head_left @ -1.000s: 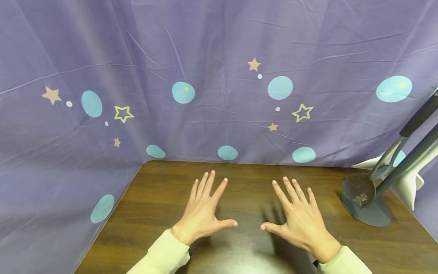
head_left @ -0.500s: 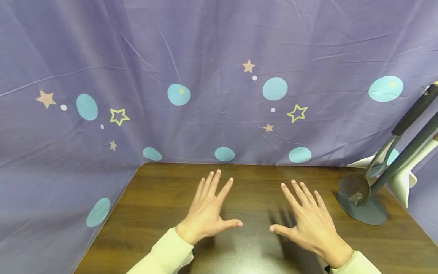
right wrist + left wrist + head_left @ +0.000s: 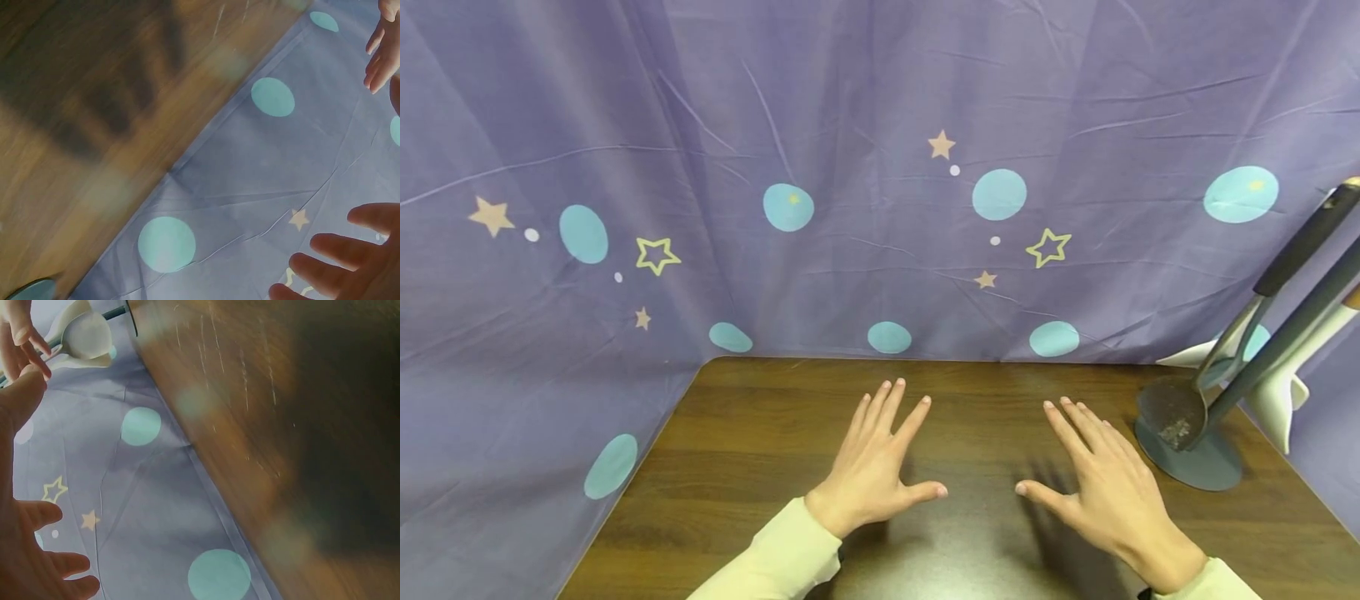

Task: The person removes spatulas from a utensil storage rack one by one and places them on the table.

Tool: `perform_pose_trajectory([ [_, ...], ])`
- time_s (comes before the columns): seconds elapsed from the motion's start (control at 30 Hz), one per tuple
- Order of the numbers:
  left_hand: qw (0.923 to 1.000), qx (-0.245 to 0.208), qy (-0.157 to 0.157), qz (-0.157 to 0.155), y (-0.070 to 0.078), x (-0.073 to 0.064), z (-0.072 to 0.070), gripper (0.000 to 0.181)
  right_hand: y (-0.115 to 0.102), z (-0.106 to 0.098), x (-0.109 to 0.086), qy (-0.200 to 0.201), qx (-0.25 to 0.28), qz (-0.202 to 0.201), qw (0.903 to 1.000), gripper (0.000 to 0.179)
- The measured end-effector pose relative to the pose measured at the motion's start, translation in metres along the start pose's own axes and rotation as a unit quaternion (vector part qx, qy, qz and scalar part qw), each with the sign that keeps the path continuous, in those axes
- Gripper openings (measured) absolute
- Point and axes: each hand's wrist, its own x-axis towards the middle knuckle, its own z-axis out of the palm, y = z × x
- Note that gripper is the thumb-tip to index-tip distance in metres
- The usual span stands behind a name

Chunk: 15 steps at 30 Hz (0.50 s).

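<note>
Both hands hover over a brown wooden table (image 3: 760,467), palms down with fingers spread. My left hand (image 3: 872,471) is left of the table's middle, its thumb pointing toward the other hand. My right hand (image 3: 1108,492) is held to the right, thumb pointing inward, and casts a shadow on the wood. Neither hand holds anything. Nearest the right hand is a stand of kitchen utensils with a round grey base (image 3: 1198,462); a dark ladle (image 3: 1176,412) hangs on it. In the left wrist view, the left fingers (image 3: 69,562) extend against the curtain.
A purple curtain (image 3: 850,108) with blue dots and stars borders the table at the back and left. White utensils (image 3: 1277,404) and a black handle (image 3: 1300,250) lean out from the stand at the right edge.
Both hands have drifted to the right in the head view, still spread. The background has shifted slightly left as the head camera turned. Nothing was picked up or moved.
</note>
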Motion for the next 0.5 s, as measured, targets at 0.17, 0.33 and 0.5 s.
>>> perform_pose_trajectory([
  [0.17,0.9999,-0.011,0.007,0.009,0.006,0.006,0.003,0.103,0.008,-0.003,-0.002,0.046,0.006,-0.005,0.9989,0.100],
  [0.33,0.9996,-0.021,0.007,0.015,0.014,0.012,0.006,0.099,0.014,-0.007,-0.005,0.056,0.008,0.011,0.9984,0.096],
  [0.5,0.9991,-0.032,0.010,0.028,0.023,0.021,0.007,0.095,0.021,-0.012,-0.008,0.062,0.014,0.028,0.9976,0.092],
])
